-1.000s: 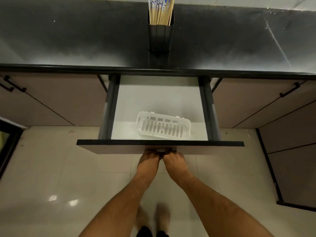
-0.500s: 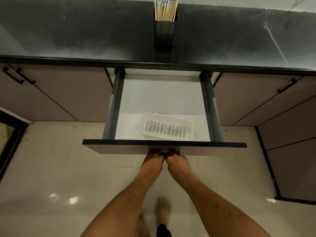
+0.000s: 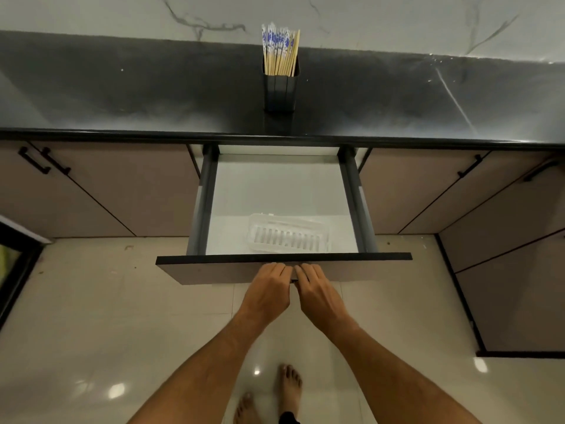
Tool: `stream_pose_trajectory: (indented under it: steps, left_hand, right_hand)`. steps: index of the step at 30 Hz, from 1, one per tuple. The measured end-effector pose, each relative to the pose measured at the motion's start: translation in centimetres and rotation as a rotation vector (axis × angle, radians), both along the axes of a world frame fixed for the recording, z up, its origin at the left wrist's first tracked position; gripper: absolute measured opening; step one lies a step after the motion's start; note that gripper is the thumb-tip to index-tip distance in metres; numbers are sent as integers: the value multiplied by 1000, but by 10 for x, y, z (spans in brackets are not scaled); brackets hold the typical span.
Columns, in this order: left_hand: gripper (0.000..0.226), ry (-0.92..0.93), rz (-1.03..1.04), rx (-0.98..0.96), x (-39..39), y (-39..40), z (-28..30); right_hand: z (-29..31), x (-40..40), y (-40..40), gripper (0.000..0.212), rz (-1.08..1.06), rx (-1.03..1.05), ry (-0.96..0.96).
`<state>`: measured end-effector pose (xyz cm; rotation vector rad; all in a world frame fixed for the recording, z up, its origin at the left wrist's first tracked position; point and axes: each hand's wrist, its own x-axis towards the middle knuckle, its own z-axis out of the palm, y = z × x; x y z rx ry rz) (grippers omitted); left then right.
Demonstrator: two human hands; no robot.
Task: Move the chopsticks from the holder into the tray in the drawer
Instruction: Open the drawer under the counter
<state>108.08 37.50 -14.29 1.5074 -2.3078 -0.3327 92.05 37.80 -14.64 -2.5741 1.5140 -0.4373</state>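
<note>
Several chopsticks [image 3: 279,53] with blue-and-white tops stand upright in a dark square holder [image 3: 280,91] on the black countertop. Below it the drawer [image 3: 284,258] is pulled out. A white slotted plastic tray [image 3: 289,237] lies on the drawer floor near the front, right of centre, with nothing in it. My left hand [image 3: 269,289] and my right hand [image 3: 318,290] lie side by side on the middle of the drawer front, over the dark handle [image 3: 293,281]. Their fingers reach up to the front's top edge and look nearly straight.
Closed beige cabinet doors with black bar handles [image 3: 44,162] flank the drawer on both sides. More cabinet fronts [image 3: 519,270] stand at the right. My bare feet [image 3: 289,390] are on the glossy tiled floor below. A marble wall backs the counter.
The drawer has come out a little further. My fingers, curled under the handle before, now lie straighter on the drawer front. The view has tilted up, showing the whole holder.
</note>
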Motion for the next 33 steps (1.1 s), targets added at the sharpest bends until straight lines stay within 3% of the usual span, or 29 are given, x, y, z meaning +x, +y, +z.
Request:
stream_pose_trajectory:
  steps: [4,13,25,30,33]
  left_hand:
    - [19,25,-38,-137,5,-8,29]
    - [27,-32,167,-207,30,-52,66]
    - [23,9,491,105,54,-136,14]
    - [24,31,645,359,55,-159,-20]
    - [23,27,698,514,56,-170,-33]
  right_hand:
    - [26,-1,-7,42,-18,-59,3]
    - [65,-5,-45,20,-123,-104,102]
    - [31,-32,-156,14,-341,268,168]
    - [2,-41,-185,2,-459,541,168]
    - [-11,-44,-193,13,-514,678,140]
